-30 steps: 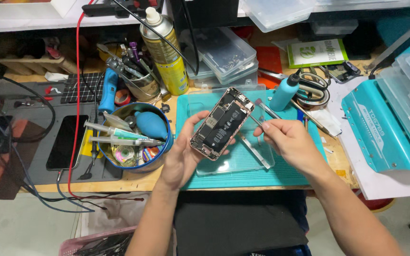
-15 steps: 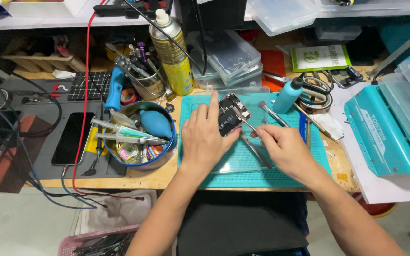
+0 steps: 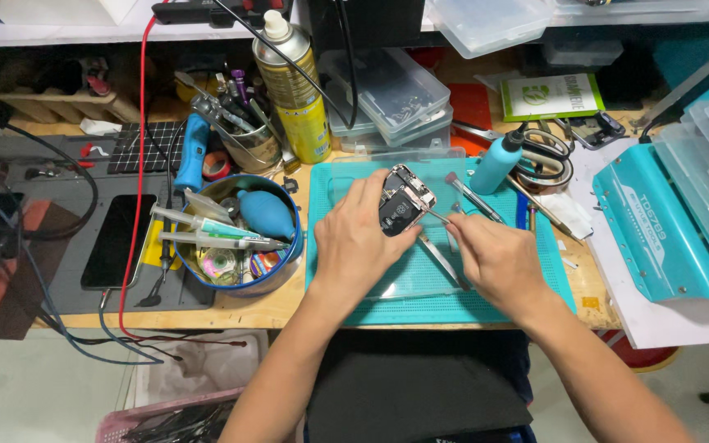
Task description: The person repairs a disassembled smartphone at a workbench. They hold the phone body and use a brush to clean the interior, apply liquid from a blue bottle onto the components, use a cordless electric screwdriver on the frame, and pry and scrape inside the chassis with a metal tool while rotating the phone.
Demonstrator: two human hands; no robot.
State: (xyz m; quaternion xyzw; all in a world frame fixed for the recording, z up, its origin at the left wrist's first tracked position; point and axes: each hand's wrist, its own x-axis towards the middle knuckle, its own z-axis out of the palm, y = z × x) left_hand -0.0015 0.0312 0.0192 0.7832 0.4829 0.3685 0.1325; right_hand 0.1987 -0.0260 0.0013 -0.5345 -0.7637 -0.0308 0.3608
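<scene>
An opened phone (image 3: pixel 404 199) with its insides showing lies on a clear sheet over the teal work mat (image 3: pixel 331 287). My left hand (image 3: pixel 360 238) rests flat over the phone's lower part and presses it down. My right hand (image 3: pixel 490 258) pinches thin metal tweezers (image 3: pixel 437 216), whose tips touch the phone's right edge. A second pair of tweezers (image 3: pixel 439 259) lies on the mat between my hands.
A blue bowl (image 3: pixel 282 271) with a dust blower, syringes and small parts stands to the left. Behind it are a tool cup (image 3: pixel 249 148), a yellow spray can (image 3: pixel 293 86), clear parts boxes (image 3: pixel 387 90) and a teal bottle (image 3: pixel 498 162). A dark phone (image 3: pixel 116 239) lies far left; teal cases (image 3: pixel 666 238) sit right.
The phone, held up tilted in my left hand a second ago, now lies on the mat under that hand. My right hand has brought tweezers to its edge.
</scene>
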